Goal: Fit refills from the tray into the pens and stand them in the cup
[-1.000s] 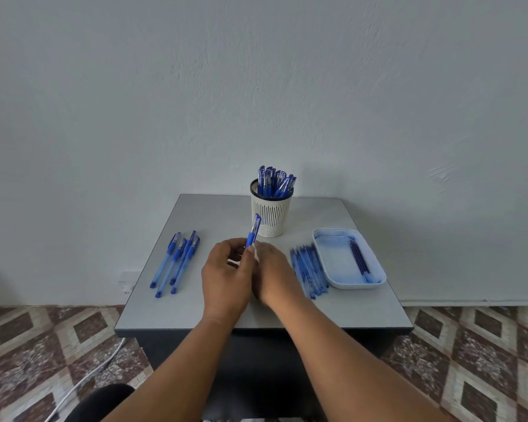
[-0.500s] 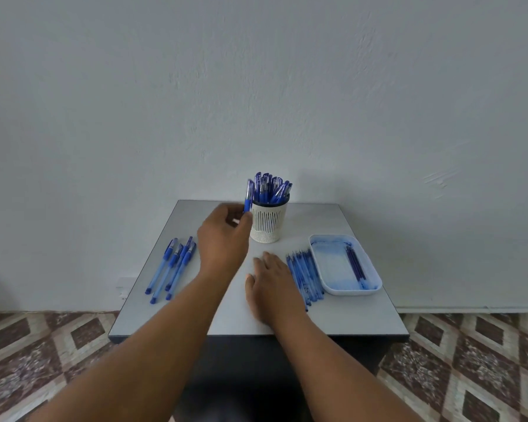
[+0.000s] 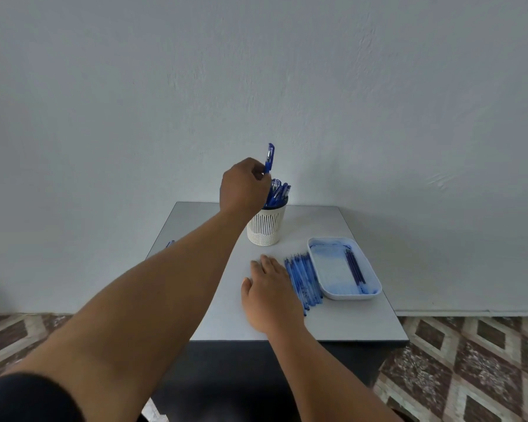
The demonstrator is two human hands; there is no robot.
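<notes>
My left hand [image 3: 244, 187] is raised over the white slotted cup [image 3: 266, 226] and pinches a blue capped pen [image 3: 269, 157] upright, cap end up, just above the rim. Several blue pens [image 3: 279, 191] stand in the cup. My right hand [image 3: 270, 292] lies flat on the table with fingers spread, holding nothing, beside a row of blue refills [image 3: 304, 277]. To their right a white tray [image 3: 333, 292] holds a few dark refills [image 3: 354, 266] along its right side.
The small grey table [image 3: 342, 324] stands against a white wall. My left forearm hides most of the loose pens at the table's left; only a tip [image 3: 169, 243] shows. Patterned floor tiles surround the table.
My left hand carried the pen up and away from the table's middle to above the cup. My right hand let go of it and settled flat beside the refills.
</notes>
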